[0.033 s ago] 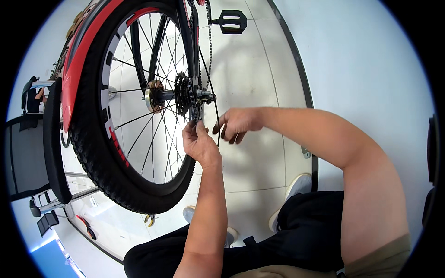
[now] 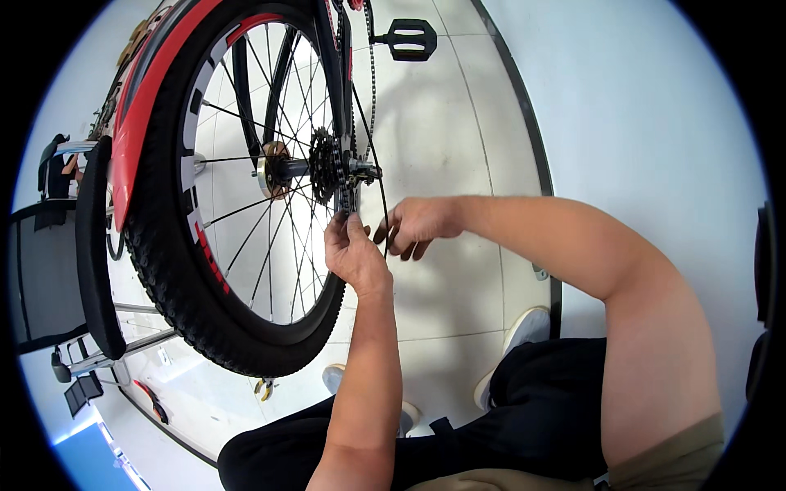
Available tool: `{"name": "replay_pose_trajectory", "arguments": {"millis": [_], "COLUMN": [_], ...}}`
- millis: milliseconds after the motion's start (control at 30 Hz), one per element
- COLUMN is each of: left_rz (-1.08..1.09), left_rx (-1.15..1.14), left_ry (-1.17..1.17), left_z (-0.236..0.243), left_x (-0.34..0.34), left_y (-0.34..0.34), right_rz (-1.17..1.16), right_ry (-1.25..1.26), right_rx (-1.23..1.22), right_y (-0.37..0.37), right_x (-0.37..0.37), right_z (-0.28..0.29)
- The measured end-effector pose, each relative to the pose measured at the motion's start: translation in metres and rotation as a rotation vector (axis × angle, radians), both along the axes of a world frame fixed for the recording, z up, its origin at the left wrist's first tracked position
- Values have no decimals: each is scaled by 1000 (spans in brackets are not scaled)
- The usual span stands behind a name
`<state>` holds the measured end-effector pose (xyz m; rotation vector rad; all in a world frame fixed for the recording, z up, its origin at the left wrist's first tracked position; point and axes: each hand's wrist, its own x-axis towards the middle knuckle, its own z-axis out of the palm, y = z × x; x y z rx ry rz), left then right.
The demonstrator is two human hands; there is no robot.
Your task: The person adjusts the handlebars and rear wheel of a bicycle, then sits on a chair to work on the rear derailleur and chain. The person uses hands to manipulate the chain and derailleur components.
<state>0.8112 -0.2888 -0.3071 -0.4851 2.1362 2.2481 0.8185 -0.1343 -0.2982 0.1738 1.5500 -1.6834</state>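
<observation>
A bicycle's rear wheel [image 2: 282,334] with a thick knobbly tyre stands in front of me. Its black cassette [image 2: 322,168] carries the chain [image 2: 374,102]. Just below the cassette, my left hand [image 2: 359,255] pinches the lower end of the rear derailleur [image 2: 347,199]; the fingertips are partly hidden behind the thumb. To its right, my right hand [image 2: 422,227] has its fingers curled round a thin black cable [image 2: 379,168] that runs down past the axle. The two hands are close together but apart.
A red mudguard [image 2: 123,168] covers the tyre's left side. A black pedal [image 2: 411,39] sticks out at the top. At left stands a black chair [image 2: 53,274]; a person [image 2: 61,173] is beyond it. Yellow-handled pliers [image 2: 264,389] lie on the floor below the tyre.
My right hand has dropped very slightly along the cable. The left hand stays at the derailleur, and the wheel looks the same.
</observation>
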Motion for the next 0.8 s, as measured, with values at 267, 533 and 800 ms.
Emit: {"name": "replay_pose_trajectory", "arguments": {"millis": [267,533,800], "left_rz": [-99,-421,-929], "left_rx": [-100,-210,-27], "left_ry": [-11,-241,-377], "left_z": [-40,-47,-18], "left_x": [7,59,54], "left_y": [-20,-12,10], "right_rz": [35,-291,-532], "right_ry": [123,-93,162], "right_rx": [70,136,489], "right_y": [-15,-3,23], "right_x": [14,51,66], "right_z": [-2,19,-2]}}
